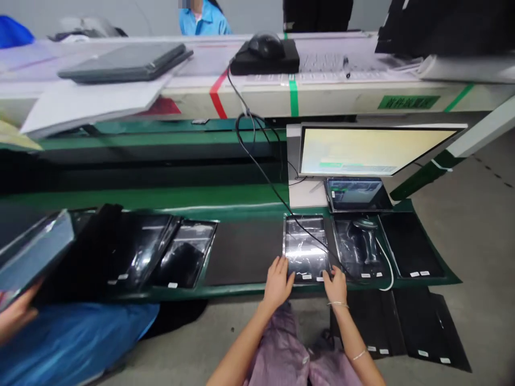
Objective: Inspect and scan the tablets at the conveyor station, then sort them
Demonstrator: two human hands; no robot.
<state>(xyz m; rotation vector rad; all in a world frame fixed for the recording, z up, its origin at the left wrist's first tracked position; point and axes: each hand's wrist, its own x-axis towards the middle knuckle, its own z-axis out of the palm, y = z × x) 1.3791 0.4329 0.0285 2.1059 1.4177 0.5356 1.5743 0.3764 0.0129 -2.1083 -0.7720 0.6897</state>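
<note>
A flat, dark, glossy screen panel (306, 246) with a clear film edge and small white labels lies in front of me on the green bench. My left hand (278, 281) grips its near left corner, fingers along the side and thumb at the front edge. At the near right corner my right hand (336, 285) holds the same panel between thumb and fingers. A black cable (277, 193) hangs down across the panel. Just right of it, a handheld scanner (365, 236) with a white cord rests on another labelled panel (346, 254).
A lit monitor (378, 150) stands behind a propped tablet (358, 194). More panels (187, 254) lie to the left, and another (412, 246) at the right end. Dark sheets (430, 321) sit below the bench. A co-worker's hand (18, 316) holds a panel at far left. A mouse (265, 45) tops the upper shelf.
</note>
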